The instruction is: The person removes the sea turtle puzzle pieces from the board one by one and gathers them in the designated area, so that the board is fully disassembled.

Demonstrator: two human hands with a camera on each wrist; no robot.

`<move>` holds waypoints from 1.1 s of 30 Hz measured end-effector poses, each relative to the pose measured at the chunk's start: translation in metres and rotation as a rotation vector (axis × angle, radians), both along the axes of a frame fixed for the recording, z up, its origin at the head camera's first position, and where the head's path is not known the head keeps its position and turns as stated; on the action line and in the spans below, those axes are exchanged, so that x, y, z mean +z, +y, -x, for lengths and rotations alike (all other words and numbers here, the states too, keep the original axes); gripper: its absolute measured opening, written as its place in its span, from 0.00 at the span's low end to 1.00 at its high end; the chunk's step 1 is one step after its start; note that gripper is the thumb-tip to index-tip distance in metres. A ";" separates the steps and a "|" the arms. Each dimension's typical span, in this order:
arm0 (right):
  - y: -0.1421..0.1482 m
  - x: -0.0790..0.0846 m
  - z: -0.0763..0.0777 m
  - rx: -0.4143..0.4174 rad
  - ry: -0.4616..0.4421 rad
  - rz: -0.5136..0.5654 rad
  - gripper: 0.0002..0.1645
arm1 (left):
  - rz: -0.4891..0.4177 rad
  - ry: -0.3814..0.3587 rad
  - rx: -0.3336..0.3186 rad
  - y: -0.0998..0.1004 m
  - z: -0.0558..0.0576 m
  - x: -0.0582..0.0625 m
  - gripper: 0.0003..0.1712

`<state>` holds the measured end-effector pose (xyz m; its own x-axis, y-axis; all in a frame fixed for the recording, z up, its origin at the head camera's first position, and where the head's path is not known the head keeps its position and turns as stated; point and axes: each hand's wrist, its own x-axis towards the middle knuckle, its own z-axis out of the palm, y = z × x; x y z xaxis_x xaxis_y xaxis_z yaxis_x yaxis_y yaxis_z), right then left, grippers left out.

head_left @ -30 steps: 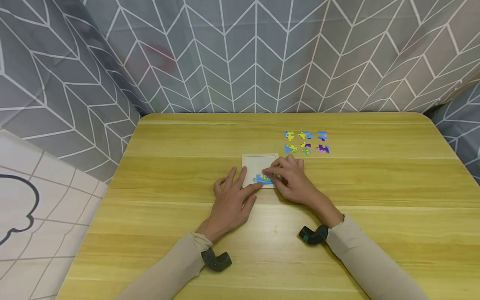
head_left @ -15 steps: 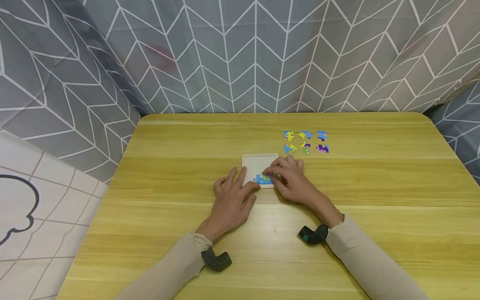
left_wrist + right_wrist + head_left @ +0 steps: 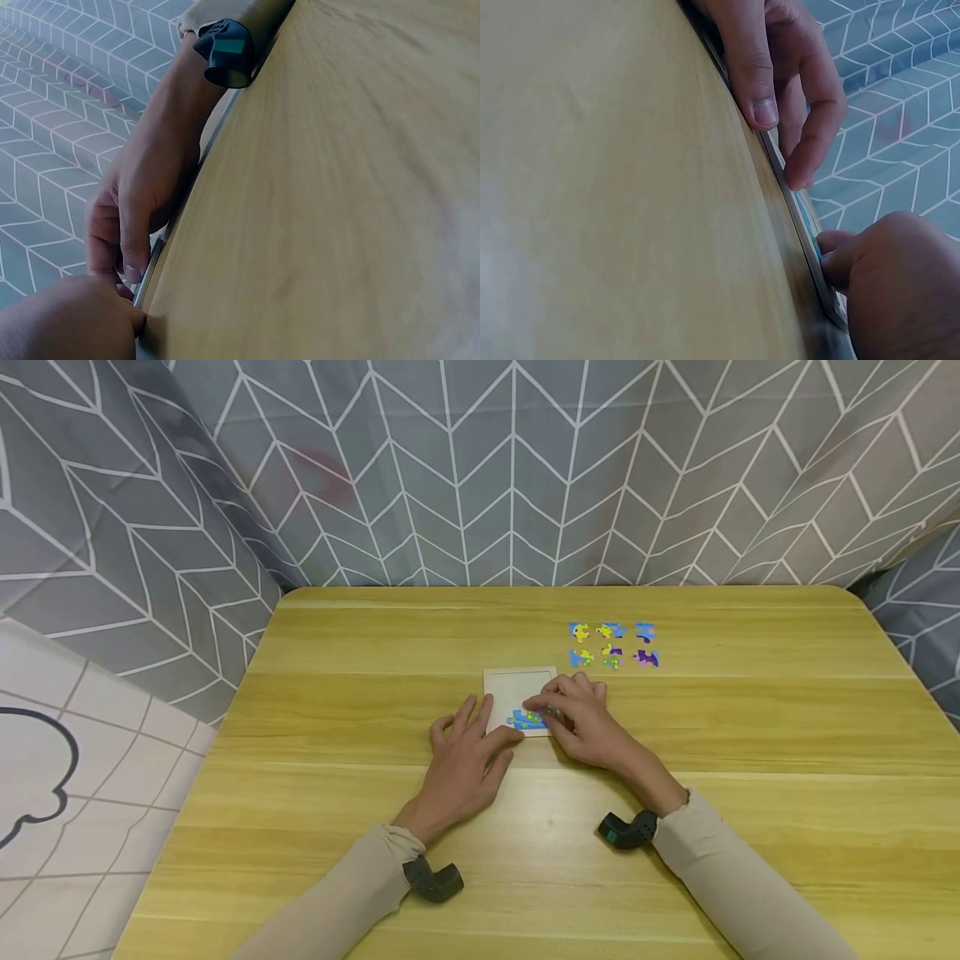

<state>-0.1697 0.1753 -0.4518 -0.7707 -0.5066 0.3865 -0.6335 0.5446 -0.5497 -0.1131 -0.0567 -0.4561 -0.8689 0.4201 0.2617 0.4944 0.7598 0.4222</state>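
Note:
A small square puzzle tray [image 3: 504,687] with a pale wooden rim lies on the table, and blue puzzle pieces [image 3: 519,720] with green dots lie along its front edge. My right hand [image 3: 588,722] is over the tray's front right corner, its thumb and index finger pinching a puzzle piece [image 3: 537,715] that they mostly hide. My left hand [image 3: 461,768] lies spread at the tray's front left, index fingertip touching the front rim. The right wrist view shows my left hand [image 3: 791,82] at the tray's edge and my right hand [image 3: 900,277] with its fingertips on the tray.
Behind the tray, to the right, several loose puzzle pieces [image 3: 613,645] in yellow, blue and purple lie in two rows. The wooden table [image 3: 750,710] extends around them, with a grey patterned curtain [image 3: 480,477] behind its back edge.

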 end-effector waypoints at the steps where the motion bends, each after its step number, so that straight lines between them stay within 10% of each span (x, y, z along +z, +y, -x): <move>1: 0.000 0.000 0.000 0.003 0.006 -0.003 0.14 | 0.000 0.000 0.002 0.000 0.000 0.000 0.13; 33: 0.004 0.005 -0.001 0.041 -0.077 -0.069 0.14 | 0.016 -0.065 0.121 -0.005 0.005 0.001 0.26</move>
